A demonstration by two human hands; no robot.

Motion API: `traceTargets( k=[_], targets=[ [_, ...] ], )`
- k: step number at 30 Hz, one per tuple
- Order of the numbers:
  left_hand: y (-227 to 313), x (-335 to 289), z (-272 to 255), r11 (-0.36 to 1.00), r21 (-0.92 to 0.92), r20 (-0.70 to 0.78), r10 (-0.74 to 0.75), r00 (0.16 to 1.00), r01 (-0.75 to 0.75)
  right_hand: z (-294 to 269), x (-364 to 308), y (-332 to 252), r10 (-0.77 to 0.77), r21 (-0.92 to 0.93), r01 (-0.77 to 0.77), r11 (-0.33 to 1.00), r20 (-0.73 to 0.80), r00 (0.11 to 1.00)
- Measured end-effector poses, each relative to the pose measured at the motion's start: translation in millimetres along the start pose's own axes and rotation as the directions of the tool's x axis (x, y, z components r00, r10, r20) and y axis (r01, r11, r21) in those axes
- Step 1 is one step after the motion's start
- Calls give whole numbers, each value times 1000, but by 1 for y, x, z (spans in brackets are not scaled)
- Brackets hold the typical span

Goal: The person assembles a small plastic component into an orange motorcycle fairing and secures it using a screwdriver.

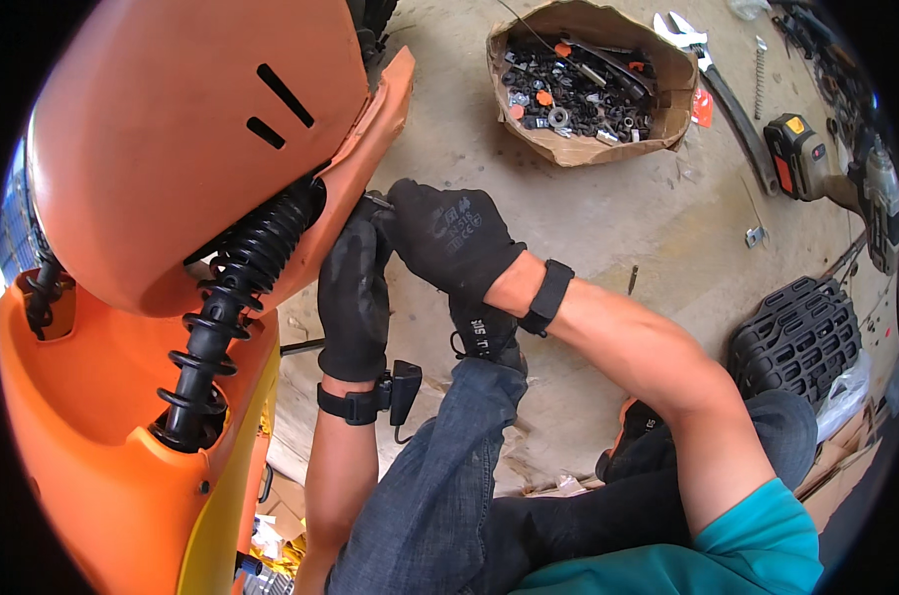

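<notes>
My left hand [354, 302], in a black work glove, is raised against the edge of the orange plastic fender [355, 164]. Its fingers are bent together, and what they hold, if anything, is hidden. My right hand [454, 233], gloved alike, meets the left fingertips. A small metal piece [379, 200] pokes out of its pinch, too small to name. Beside the left hand, a black coil-spring shock absorber [226, 297] runs between the fender and the orange body panel [102, 416] below.
An open cardboard box [593, 149] of bolts and small hardware sits ahead. On the right lie an adjustable wrench [727, 104], a long spring [760, 77], a cordless impact wrench [846, 178] and a black ribbed plastic part [798, 339]. My shoe [484, 332] is under the right hand.
</notes>
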State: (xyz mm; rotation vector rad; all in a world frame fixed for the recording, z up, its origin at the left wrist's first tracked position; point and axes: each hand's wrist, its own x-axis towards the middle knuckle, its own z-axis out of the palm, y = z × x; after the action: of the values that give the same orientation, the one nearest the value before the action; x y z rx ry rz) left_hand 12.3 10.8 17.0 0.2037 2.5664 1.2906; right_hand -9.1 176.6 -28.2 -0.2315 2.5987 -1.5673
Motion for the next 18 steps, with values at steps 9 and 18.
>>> traceTargets(
  k=[9, 18],
  targets=[
    [-1, 2, -1, 848, 466, 35, 267, 963, -252, -3, 5, 7, 191, 788, -565, 246, 532, 825],
    [1, 18, 9, 993, 63, 60, 100, 993, -104, -8, 1, 4, 49, 849, -487, 208, 488, 872]
  ],
)
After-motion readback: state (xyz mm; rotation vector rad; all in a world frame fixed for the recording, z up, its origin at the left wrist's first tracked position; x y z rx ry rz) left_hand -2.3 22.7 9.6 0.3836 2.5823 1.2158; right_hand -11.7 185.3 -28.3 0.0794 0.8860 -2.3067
